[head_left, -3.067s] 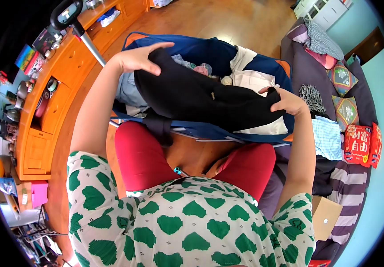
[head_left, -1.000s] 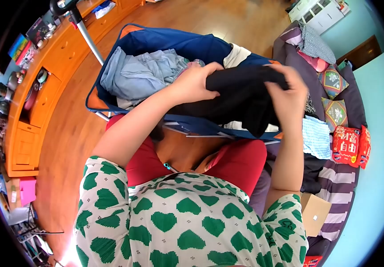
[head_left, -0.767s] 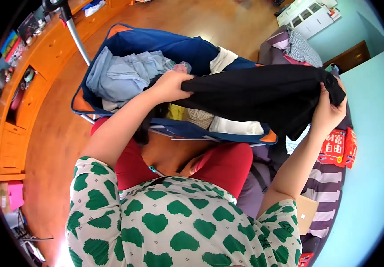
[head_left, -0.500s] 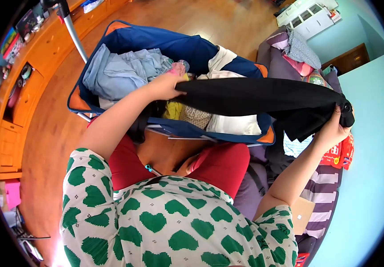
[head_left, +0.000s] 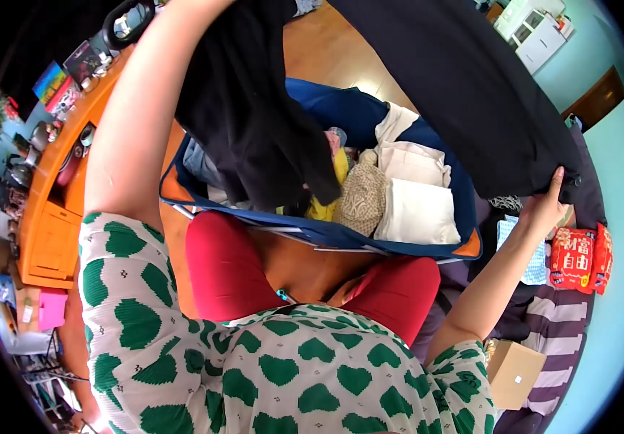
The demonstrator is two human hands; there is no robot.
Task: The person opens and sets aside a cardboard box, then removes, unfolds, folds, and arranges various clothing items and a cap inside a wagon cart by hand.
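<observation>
Black trousers (head_left: 464, 87) are stretched up in front of me, one part slanting to the right and another hanging over the basket's left side. My right hand (head_left: 543, 210) pinches their right end, near a small shiny fitting. At the top edge my left hand (head_left: 207, 6) is raised with the cloth hanging from it; its fingers are cut off by the frame. Below stands a blue fabric basket (head_left: 312, 94) with orange corners. In it lie folded white cloth (head_left: 417, 213), a beige knitted item (head_left: 362, 195), something yellow (head_left: 321, 210) and partly hidden blue denim (head_left: 200, 163).
A sofa with a striped cover (head_left: 558, 325) runs along the right, bearing a red packet (head_left: 572, 257), a cardboard box (head_left: 518, 372) and a blue checked cloth (head_left: 536, 260). An orange wooden cabinet (head_left: 52, 239) stands left. My knees in red trousers (head_left: 225, 267) are close to the basket.
My left hand has risen to the top edge, lifting the black trousers and spreading them apart. They now cover the denim more. My right hand keeps its hold; the view has shifted.
</observation>
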